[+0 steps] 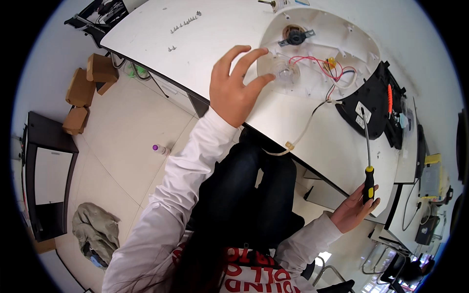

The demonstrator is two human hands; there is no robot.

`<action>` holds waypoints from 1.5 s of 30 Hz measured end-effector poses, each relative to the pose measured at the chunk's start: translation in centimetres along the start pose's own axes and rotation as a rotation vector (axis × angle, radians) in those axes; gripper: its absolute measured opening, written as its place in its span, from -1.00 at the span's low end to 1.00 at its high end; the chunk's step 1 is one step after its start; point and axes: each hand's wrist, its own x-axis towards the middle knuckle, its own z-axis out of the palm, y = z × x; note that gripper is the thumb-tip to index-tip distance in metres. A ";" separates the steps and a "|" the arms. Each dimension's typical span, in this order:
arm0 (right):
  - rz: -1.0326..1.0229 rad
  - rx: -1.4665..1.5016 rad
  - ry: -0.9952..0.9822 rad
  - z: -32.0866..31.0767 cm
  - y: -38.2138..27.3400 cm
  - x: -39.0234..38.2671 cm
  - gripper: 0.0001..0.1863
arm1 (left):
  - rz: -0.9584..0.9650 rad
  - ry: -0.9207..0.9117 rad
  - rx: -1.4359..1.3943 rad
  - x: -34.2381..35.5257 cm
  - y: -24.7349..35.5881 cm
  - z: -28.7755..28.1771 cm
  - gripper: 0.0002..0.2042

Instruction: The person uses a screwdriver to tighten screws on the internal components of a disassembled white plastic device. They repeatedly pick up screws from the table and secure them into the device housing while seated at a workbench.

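White plastic shell lies open, hollow side up, at the far side of the white worktop, within reach of the left hand. Black panel, roughly wedge-shaped, sits just right of it on the same surface, with a pale label on its face.

Left hand, reaching over the shell's near-left rim: grip wide open, fingers spread and curved, nothing held. Thumb and fingertips are just beside a clear round part in the shell — contact cannot be told from this view.

Right hand, low at the worktop's right end: grip closed on the handle of a black-and-yellow screwdriver, handle between thumb and fingers. Shaft points away from the person, tip over the label — touching or not, cannot tell.

Red-handled tool lies at the panel's right side. Black two-tabbed part sits toward the shell's far left; thin red wires loop across the interior. Smallest items: silver screws, mostly in a slanting row, far left on the worktop.
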 end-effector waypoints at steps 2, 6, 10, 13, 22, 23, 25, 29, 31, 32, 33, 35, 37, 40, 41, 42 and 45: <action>-0.019 -0.048 0.009 -0.3 0.1 0.0 -0.65 | 0.070 -0.008 0.041 0.4 -0.5 -0.2 -0.79; -0.039 -0.120 0.035 0.1 0.2 0.0 -0.66 | 0.194 -0.047 0.072 1.0 -1.3 -0.3 -0.79; -0.037 -0.086 0.019 -0.1 0.3 -0.1 -0.74 | 0.199 -0.055 0.049 1.1 -1.1 0.0 -0.76; -0.027 -0.064 0.001 -0.2 0.3 0.0 -0.78 | 0.189 -0.059 0.060 1.0 -1.1 0.2 -0.74; 0.010 -0.133 0.003 -0.3 0.1 0.1 -0.81 | 0.121 -0.105 0.060 0.9 -0.6 0.1 -0.77; 0.014 -0.132 0.001 -0.3 0.1 0.1 -0.81 | 0.116 -0.109 0.066 1.0 -0.5 0.0 -0.78; 0.021 -0.133 -0.003 -0.3 0.0 0.1 -0.82 | 0.107 -0.099 0.083 0.7 -0.2 0.0 -0.78; 0.034 -0.127 0.020 0.2 0.0 0.2 -0.84 | 0.128 -0.041 0.065 0.4 -0.4 0.4 -0.78; 0.037 -0.156 0.001 0.3 0.0 0.1 -0.84 | 0.148 -0.047 0.066 0.5 -0.5 0.3 -0.78; 0.039 -0.172 -0.008 0.2 -0.1 0.1 -0.83 | 0.157 -0.049 0.066 0.5 -0.5 0.3 -0.78; 0.041 -0.177 -0.006 0.1 -0.1 0.1 -0.82 | 0.164 -0.047 0.060 0.6 -0.5 0.3 -0.78; 0.046 -0.171 -0.018 -0.2 -0.1 0.2 -0.82 | 0.176 -0.045 0.053 0.4 -0.6 0.3 -0.78; 0.047 -0.155 -0.035 -0.2 -0.2 0.2 -0.82 | 0.167 -0.054 0.050 0.5 -0.5 0.2 -0.79; 0.036 -0.143 -0.063 0.1 -0.2 0.0 -0.82 | 0.159 -0.057 0.052 0.8 -0.4 0.2 -0.79; 0.029 -0.156 -0.069 0.1 -0.1 0.0 -0.82 | 0.158 -0.056 0.054 0.9 -0.5 0.2 -0.79; 0.022 -0.170 -0.075 0.0 -0.1 -0.1 -0.82 | 0.153 -0.050 0.043 0.9 -0.5 0.2 -0.80; 0.018 -0.166 -0.066 0.1 -0.1 -0.1 -0.82 | 0.140 -0.034 0.020 1.1 -0.6 0.2 -0.80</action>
